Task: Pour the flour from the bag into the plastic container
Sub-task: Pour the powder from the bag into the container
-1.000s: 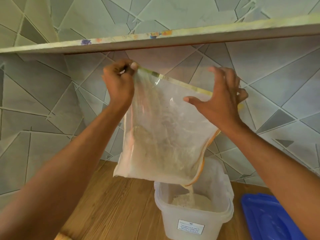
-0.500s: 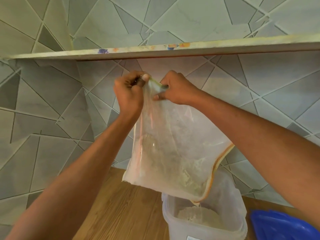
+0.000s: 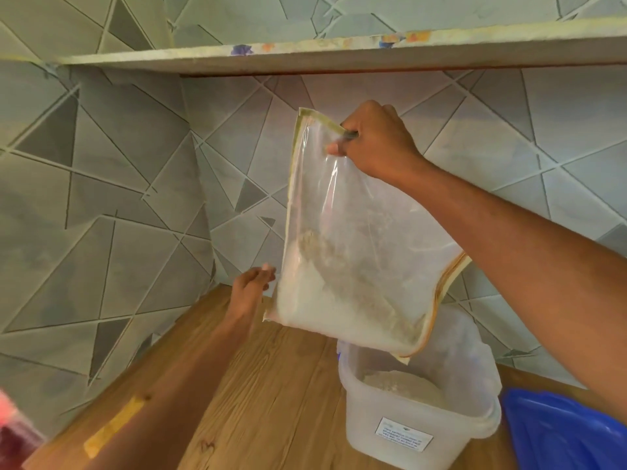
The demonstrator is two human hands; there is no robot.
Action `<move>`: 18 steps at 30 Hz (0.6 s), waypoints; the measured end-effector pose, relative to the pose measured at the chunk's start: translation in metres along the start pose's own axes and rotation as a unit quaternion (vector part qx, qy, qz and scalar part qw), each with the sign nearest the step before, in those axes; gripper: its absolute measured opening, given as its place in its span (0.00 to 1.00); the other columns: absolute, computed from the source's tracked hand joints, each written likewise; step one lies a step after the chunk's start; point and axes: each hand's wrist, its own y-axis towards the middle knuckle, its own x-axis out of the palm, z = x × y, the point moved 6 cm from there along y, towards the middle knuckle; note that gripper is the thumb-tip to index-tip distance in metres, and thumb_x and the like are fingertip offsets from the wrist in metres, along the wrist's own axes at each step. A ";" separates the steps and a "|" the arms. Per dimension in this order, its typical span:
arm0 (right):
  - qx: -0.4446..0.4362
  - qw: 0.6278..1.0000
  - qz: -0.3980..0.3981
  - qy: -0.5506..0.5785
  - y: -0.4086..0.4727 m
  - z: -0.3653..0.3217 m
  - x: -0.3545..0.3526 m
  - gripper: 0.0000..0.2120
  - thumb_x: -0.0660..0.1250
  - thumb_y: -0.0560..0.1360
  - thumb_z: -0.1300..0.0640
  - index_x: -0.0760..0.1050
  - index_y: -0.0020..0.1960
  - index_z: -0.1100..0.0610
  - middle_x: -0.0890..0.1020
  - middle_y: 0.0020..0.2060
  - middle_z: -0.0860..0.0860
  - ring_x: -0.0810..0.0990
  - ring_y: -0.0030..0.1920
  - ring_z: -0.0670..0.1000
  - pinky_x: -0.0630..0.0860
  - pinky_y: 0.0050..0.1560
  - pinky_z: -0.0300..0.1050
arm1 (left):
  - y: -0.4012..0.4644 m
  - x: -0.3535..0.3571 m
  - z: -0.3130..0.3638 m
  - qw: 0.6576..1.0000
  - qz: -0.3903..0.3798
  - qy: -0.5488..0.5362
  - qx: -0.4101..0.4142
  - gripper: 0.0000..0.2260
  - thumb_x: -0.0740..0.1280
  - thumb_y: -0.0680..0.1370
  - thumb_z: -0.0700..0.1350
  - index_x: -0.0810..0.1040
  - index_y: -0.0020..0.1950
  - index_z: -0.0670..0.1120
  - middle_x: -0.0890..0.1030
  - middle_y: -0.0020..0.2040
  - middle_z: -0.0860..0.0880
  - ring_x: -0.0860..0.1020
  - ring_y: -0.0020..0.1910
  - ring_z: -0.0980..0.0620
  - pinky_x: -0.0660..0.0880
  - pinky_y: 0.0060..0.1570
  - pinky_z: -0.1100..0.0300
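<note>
Since half a second back, left hand [image 3: 252, 286] has let go of the bag's top edge and dropped to the lower left side of the bag [image 3: 353, 239], where it now sits with fingers loosely extended, fingertips at or just beside the plastic; contact itself is not clear, and it holds nothing. Right hand [image 3: 373, 140] alone carries the bag from above, fingers and thumb pinched tight on the upper edge near the top right corner. Bag is clear plastic with a yellowish seam, hanging tilted, its lower right corner pointing down over the open plastic container [image 3: 420, 412]. Flour [image 3: 325, 300] is heaped in the bottom of the bag, white with some darker clumps running diagonally toward the low corner. Container stands on the wooden counter [image 3: 271, 385], translucent, a white printed label on its front wall, a mound of flour already inside. Whether flour is falling from the corner cannot be made out. Blue lid [image 3: 563, 432] lies on the counter just right of the container. Grey tiled wall [image 3: 101, 198] with angular lines behind, a shelf edge [image 3: 339, 52] running across above the hands. Blurred red object [image 3: 13, 432] at the lower left margin, not identifiable
</note>
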 end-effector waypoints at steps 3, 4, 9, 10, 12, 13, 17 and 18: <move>0.001 1.000 0.009 -0.007 -0.004 0.000 -0.004 0.20 0.75 0.73 0.46 0.70 0.30 0.54 0.73 0.33 0.47 0.73 0.49 0.52 0.68 0.43 0.46 | -0.017 -0.007 -0.071 0.986 0.008 -0.082 -0.143 0.10 0.66 0.83 0.51 0.75 0.56 0.45 0.82 0.54 0.44 0.81 0.55 0.44 0.77 0.61 0.46; 0.002 1.000 0.013 -0.009 -0.006 0.000 -0.005 0.19 0.75 0.73 0.46 0.72 0.31 0.54 0.74 0.35 0.48 0.72 0.49 0.52 0.69 0.44 0.46 | -0.020 -0.007 -0.087 0.977 0.003 -0.134 -0.166 0.12 0.67 0.82 0.50 0.76 0.55 0.42 0.83 0.52 0.42 0.83 0.51 0.45 0.79 0.55 0.48; 0.012 0.999 0.036 -0.013 -0.009 0.003 -0.010 0.16 0.75 0.74 0.46 0.74 0.35 0.54 0.77 0.42 0.51 0.70 0.51 0.51 0.69 0.45 0.46 | -0.028 -0.002 -0.106 0.927 0.004 -0.335 -0.170 0.11 0.66 0.82 0.41 0.79 0.59 0.35 0.83 0.50 0.36 0.84 0.39 0.47 0.83 0.36 0.59; 0.014 0.999 0.034 -0.014 -0.010 0.004 -0.011 0.18 0.75 0.74 0.47 0.71 0.33 0.53 0.76 0.40 0.50 0.70 0.50 0.51 0.67 0.44 0.45 | -0.028 -0.001 -0.105 0.922 0.011 -0.350 -0.167 0.10 0.66 0.82 0.40 0.79 0.58 0.35 0.83 0.50 0.37 0.84 0.38 0.48 0.83 0.36 0.60; 0.016 0.999 0.033 -0.018 -0.012 0.008 -0.014 0.21 0.75 0.74 0.47 0.67 0.31 0.52 0.73 0.36 0.49 0.70 0.49 0.51 0.65 0.44 0.45 | -0.028 0.001 -0.102 0.921 0.035 -0.351 -0.166 0.05 0.66 0.82 0.37 0.81 0.52 0.37 0.82 0.49 0.39 0.84 0.36 0.50 0.83 0.36 0.61; 0.017 0.999 0.037 -0.018 -0.013 0.011 -0.016 0.21 0.75 0.74 0.47 0.67 0.30 0.52 0.73 0.36 0.49 0.70 0.49 0.51 0.66 0.44 0.45 | -0.028 0.001 -0.100 0.924 0.044 -0.343 -0.161 0.05 0.65 0.82 0.37 0.80 0.49 0.38 0.82 0.48 0.40 0.83 0.36 0.51 0.83 0.36 0.60; 0.023 0.999 0.032 0.015 -0.014 0.027 -0.032 0.24 0.77 0.73 0.49 0.66 0.28 0.54 0.68 0.29 0.48 0.68 0.37 0.49 0.64 0.39 0.43 | -0.025 0.007 -0.080 0.942 0.061 -0.309 -0.118 0.09 0.64 0.84 0.41 0.77 0.44 0.44 0.84 0.52 0.45 0.82 0.48 0.48 0.81 0.49 0.52; 0.021 0.999 0.024 0.022 -0.015 0.029 -0.036 0.25 0.77 0.72 0.50 0.64 0.27 0.53 0.66 0.28 0.48 0.66 0.34 0.47 0.63 0.37 0.43 | -0.023 0.009 -0.074 0.941 0.065 -0.315 -0.108 0.10 0.63 0.84 0.40 0.76 0.43 0.44 0.84 0.52 0.44 0.82 0.50 0.47 0.81 0.51 0.50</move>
